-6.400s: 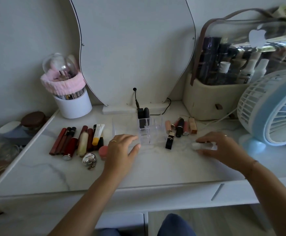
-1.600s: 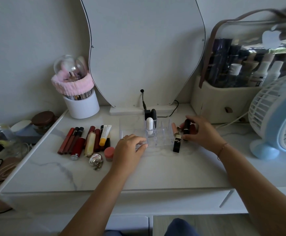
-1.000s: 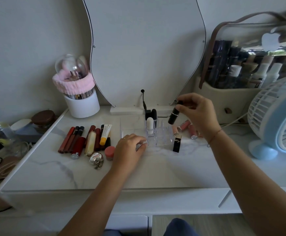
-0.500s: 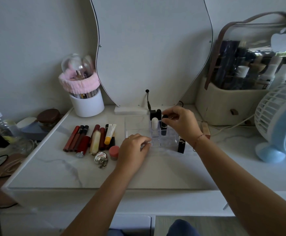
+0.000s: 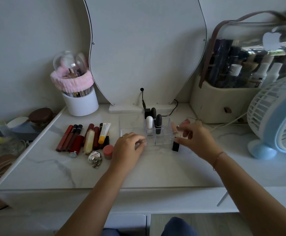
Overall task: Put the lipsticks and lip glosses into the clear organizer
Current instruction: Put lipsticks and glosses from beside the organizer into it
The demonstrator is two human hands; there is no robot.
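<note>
The clear organizer [image 5: 163,136] stands mid-table in front of the mirror. Upright in its slots are a white lipstick [image 5: 149,122], a black lipstick [image 5: 158,123] and two black ones behind [image 5: 151,112]. My left hand [image 5: 128,149] grips the organizer's front left corner. My right hand [image 5: 192,138] hovers just right of the organizer with fingers spread, over loose lipsticks; a pink one [image 5: 186,122] shows past the fingers. A black square lipstick [image 5: 175,145] stands by the organizer's front right corner. A row of red lip glosses and tubes [image 5: 81,138] lies to the left.
A pink pot [image 5: 108,151] and a round metal keychain [image 5: 95,156] lie near my left hand. A white brush holder [image 5: 80,103] stands back left, the mirror's cable [image 5: 143,99] behind the organizer, a cosmetics bag [image 5: 222,106] and a blue fan [image 5: 278,120] at the right.
My right hand let go of the black lipstick, which now stands in a slot beside the white one, and moved right to the loose lipsticks. My left hand stayed on the organizer.
</note>
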